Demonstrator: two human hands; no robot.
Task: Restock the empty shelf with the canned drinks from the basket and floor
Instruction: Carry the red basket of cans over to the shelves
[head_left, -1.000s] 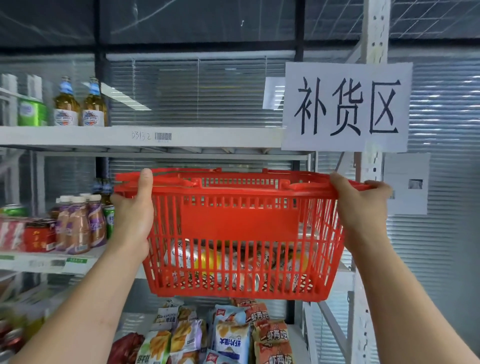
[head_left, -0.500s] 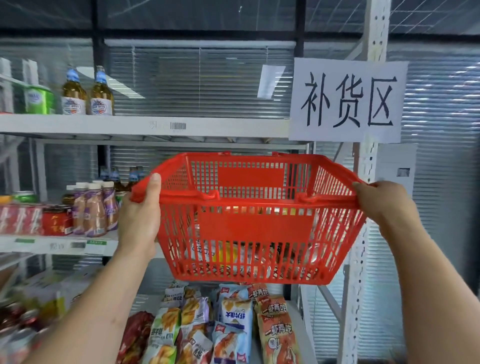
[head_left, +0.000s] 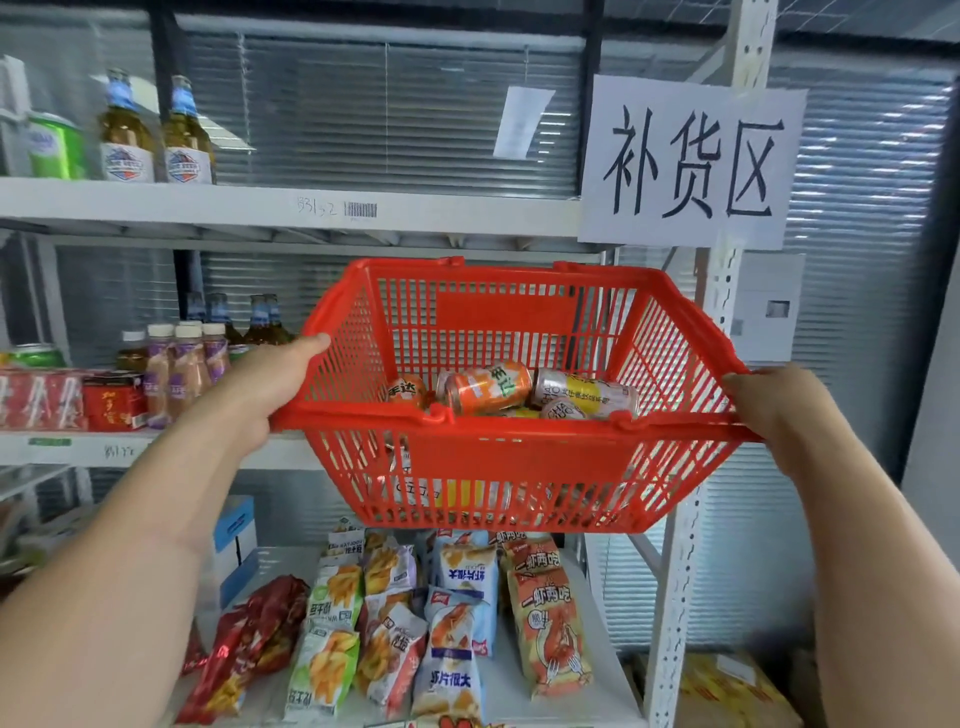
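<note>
I hold a red plastic basket (head_left: 519, 462) in the air in front of the middle shelf (head_left: 291, 453). My left hand (head_left: 260, 389) grips its left rim and my right hand (head_left: 779, 410) grips its right rim. The basket tilts toward me, so its inside shows. Several cans lie on their sides at the bottom: an orange can (head_left: 488, 387), a second orange can (head_left: 408, 389) partly hidden to its left, and a pale can with a yellow label (head_left: 584, 389). More cans show dimly through the front grille.
The middle shelf holds red cartons (head_left: 41, 400) and small bottles (head_left: 179, 364) at the left. Beer bottles (head_left: 156, 135) stand on the top shelf (head_left: 260, 208). Snack bags (head_left: 405, 623) fill the lower shelf. A white paper sign (head_left: 691, 161) hangs on the right upright post (head_left: 680, 571).
The basket has come lower in view and tipped toward me, so the cans inside now show over the rim. Both hands keep their grip on the rims.
</note>
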